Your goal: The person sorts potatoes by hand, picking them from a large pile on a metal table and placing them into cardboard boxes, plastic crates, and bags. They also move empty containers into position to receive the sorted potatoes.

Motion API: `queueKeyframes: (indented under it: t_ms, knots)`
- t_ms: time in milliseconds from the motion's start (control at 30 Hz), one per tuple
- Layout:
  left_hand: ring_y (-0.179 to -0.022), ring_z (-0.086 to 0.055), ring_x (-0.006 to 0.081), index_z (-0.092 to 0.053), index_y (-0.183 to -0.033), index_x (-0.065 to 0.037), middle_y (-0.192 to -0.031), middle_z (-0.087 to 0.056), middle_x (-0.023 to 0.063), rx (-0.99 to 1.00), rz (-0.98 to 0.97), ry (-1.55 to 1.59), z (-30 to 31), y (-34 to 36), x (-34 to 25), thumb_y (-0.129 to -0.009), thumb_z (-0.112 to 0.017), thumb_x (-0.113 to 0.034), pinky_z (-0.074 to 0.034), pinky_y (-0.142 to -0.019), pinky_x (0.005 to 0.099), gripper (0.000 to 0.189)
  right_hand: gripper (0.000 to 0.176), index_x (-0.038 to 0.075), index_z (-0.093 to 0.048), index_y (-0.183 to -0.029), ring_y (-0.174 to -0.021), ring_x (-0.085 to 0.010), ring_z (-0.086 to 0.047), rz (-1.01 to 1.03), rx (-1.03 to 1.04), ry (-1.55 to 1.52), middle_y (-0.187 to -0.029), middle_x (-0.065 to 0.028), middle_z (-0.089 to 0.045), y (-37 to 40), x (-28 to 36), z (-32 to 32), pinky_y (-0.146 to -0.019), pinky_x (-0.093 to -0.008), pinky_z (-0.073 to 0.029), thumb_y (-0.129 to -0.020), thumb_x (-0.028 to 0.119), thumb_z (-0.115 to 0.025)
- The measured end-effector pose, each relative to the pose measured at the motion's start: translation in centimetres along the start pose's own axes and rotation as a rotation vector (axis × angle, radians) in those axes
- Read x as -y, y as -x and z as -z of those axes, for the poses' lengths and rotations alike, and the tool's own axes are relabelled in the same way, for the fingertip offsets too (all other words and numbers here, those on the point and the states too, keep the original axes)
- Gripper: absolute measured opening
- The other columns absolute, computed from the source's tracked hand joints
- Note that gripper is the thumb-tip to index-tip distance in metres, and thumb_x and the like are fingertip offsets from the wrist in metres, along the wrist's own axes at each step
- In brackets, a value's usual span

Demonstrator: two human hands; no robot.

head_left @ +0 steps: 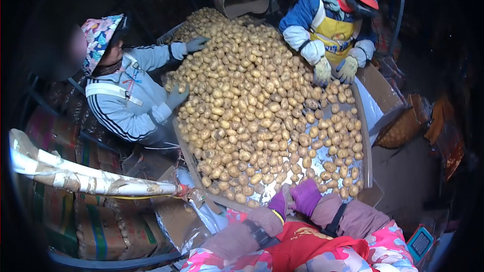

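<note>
A large heap of potatoes (252, 85) covers most of a metal-topped table with a raised rim (364, 136). At the near edge, my left hand (283, 202), in a purple and grey glove, is close beside my right hand (305, 197), in a purple glove. The two hands almost touch, just in front of the nearest potatoes. Their fingers are small and mostly hidden, so what they hold, if anything, does not show. Bare shiny metal (319, 165) shows between scattered potatoes at the near right.
A person (131, 90) at the left has both gloved hands on the heap. Another person (333, 30) in a yellow apron handles potatoes at the far right. A white wrapped pole (101, 181) juts in from the left, above stacked cartons (101, 229). An open box (378, 90) adjoins the right rim.
</note>
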State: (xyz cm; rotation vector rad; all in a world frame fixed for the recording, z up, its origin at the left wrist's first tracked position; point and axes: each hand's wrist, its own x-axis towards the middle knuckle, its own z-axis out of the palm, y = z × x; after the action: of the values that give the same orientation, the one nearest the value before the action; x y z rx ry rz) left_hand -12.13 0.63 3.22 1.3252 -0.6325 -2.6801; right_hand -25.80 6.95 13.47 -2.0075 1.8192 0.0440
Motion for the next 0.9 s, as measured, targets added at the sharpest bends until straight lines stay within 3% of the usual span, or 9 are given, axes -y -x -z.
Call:
queueKeyframes:
  t_ms: [133, 233, 267, 367, 467, 600, 700, 833, 900]
  knots:
    - [-0.103, -0.062, 0.0244, -0.050, -0.128, -0.006, -0.120, -0.061, 0.0100, -0.107, 0.017, 0.073, 0.5, -1.5, 1.1, -0.101, -0.034, -0.057, -0.054, -0.083, 0.0383, 0.060, 0.022, 0.006, -0.071, -0.096, -0.082, -0.0275, -0.068, 0.134, -0.200, 0.330, -0.086, -0.0105, -0.070, -0.9, 0.8, -5.7, -0.071, -0.0422, -0.051, -0.089, 0.019, -0.055]
    - [-0.104, -0.061, 0.0243, -0.050, -0.129, -0.006, -0.122, -0.061, 0.0104, -0.021, -0.049, 0.063, 2.9, -4.0, 1.3, -0.101, -0.036, -0.055, -0.054, -0.083, 0.0377, 0.058, 0.021, 0.007, -0.070, -0.101, -0.087, -0.0259, -0.069, 0.222, -0.029, 0.246, -0.085, -0.0100, -0.070, -1.4, -0.5, -4.7, -0.073, -0.0438, -0.053, -0.088, 0.017, -0.057]
    - [-0.104, -0.061, 0.0245, -0.049, -0.130, -0.006, -0.123, -0.060, 0.0105, 0.064, -0.090, 0.037, 4.0, -4.4, 1.2, -0.101, -0.038, -0.054, -0.053, -0.083, 0.0371, 0.057, 0.033, 0.006, -0.065, -0.113, -0.095, -0.0290, -0.067, 0.237, 0.005, 0.016, -0.099, -0.0149, -0.068, -1.1, -0.8, -1.2, -0.081, -0.0456, -0.053, -0.084, 0.021, -0.063]
    - [-0.108, -0.060, 0.0234, -0.044, -0.135, -0.006, -0.130, -0.054, 0.0112, 0.238, -0.075, -0.124, 1.2, 2.5, -3.6, -0.098, -0.052, -0.043, -0.052, -0.085, 0.0329, 0.052, 0.053, 0.004, -0.059, -0.122, -0.104, -0.0330, -0.063, -0.025, -0.812, -0.587, -0.111, -0.0191, -0.063, -1.5, -3.0, 0.0, -0.089, -0.0466, -0.052, -0.078, 0.031, -0.071]
    - [-0.107, -0.060, 0.0235, -0.039, -0.140, -0.010, -0.134, -0.051, 0.0117, 0.213, -0.186, -0.406, 1.4, 2.9, -3.1, -0.092, -0.057, -0.053, -0.052, -0.087, 0.0364, 0.068, 0.073, 0.002, -0.056, -0.125, -0.110, -0.0365, -0.058, 0.287, -0.097, -0.597, -0.118, -0.0202, -0.059, -2.2, -3.7, -1.4, -0.095, -0.0456, -0.047, -0.071, 0.046, -0.076]
    - [-0.097, -0.063, 0.0238, -0.041, -0.139, -0.013, -0.129, -0.052, 0.0111, -0.059, -0.069, -0.224, -0.6, 3.2, -2.2, -0.087, -0.054, -0.067, -0.053, -0.082, 0.0412, 0.076, 0.073, 0.003, -0.059, -0.119, -0.111, -0.0331, -0.057, 0.198, -0.247, -0.063, -0.112, -0.0180, -0.062, -2.4, -2.6, -3.5, -0.101, -0.0458, -0.035, -0.077, 0.062, -0.065]
    - [-0.092, -0.064, 0.0238, -0.044, -0.134, -0.012, -0.119, -0.055, 0.0104, -0.094, -0.071, -0.148, -1.2, 3.9, -1.3, -0.089, -0.049, -0.067, -0.052, -0.075, 0.0406, 0.071, 0.072, 0.005, -0.060, -0.117, -0.107, -0.0306, -0.057, 0.067, 0.022, 0.227, -0.109, -0.0151, -0.064, -0.8, 1.0, 1.0, -0.096, -0.0428, -0.035, -0.079, 0.066, -0.059]
    - [-0.084, -0.065, 0.0239, -0.049, -0.127, -0.011, -0.105, -0.059, 0.0095, -0.124, -0.064, -0.088, -1.2, 4.0, -0.5, -0.092, -0.042, -0.067, -0.052, -0.066, 0.0397, 0.067, 0.054, 0.009, -0.067, -0.102, -0.093, -0.0270, -0.061, 0.073, 0.034, 0.188, -0.090, -0.0127, -0.067, -0.7, 1.5, 0.2, -0.084, -0.0438, -0.040, -0.082, 0.059, -0.060]
    - [-0.080, -0.065, 0.0239, -0.052, -0.124, -0.010, -0.099, -0.061, 0.0090, -0.151, -0.066, -0.078, -1.3, 4.3, -0.3, -0.094, -0.039, -0.067, -0.052, -0.062, 0.0393, 0.066, 0.040, 0.009, -0.069, -0.091, -0.081, -0.0291, -0.062, 0.163, -0.194, 0.241, -0.072, -0.0109, -0.064, -0.4, 1.1, -3.4, -0.074, -0.0452, -0.043, -0.086, 0.047, -0.059]
